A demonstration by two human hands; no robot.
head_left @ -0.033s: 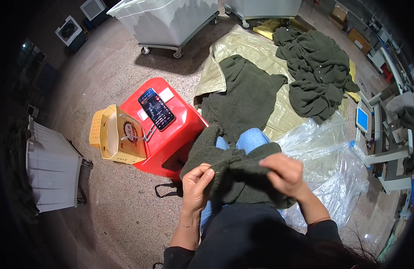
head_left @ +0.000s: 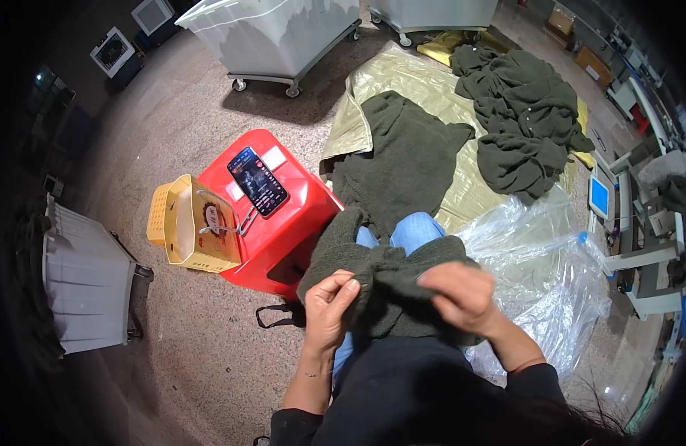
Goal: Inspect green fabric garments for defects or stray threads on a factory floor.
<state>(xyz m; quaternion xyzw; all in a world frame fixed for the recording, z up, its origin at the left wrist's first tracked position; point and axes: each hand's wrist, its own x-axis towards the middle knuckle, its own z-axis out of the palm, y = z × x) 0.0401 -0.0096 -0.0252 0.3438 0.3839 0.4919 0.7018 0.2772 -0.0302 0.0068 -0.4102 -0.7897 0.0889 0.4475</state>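
Note:
A dark green knitted garment (head_left: 391,297) lies bunched across my lap, over my jeans. My left hand (head_left: 329,303) is closed on a fold of it, thumb and forefinger pinched together at its left part. My right hand (head_left: 462,293) hovers over the right part of the same garment with its fingers curled and pressed together. Its fingertips are slightly blurred, and what they hold is too small to make out. Beyond my knees, another dark green knit piece (head_left: 402,160) is spread on a yellowish plastic sheet (head_left: 465,197).
A red stool (head_left: 302,189) at left bears a phone (head_left: 258,181) and small scissors-like metal tool (head_left: 246,221). Beside it stands a yellow paper bag (head_left: 216,256). Clear plastic (head_left: 536,275) lies right, below a garment heap (head_left: 521,111). Wheeled grey bins (head_left: 283,44) stand beyond.
My right hand has shifted slightly left and down over the garment. My left hand keeps its pinch in nearly the same place.

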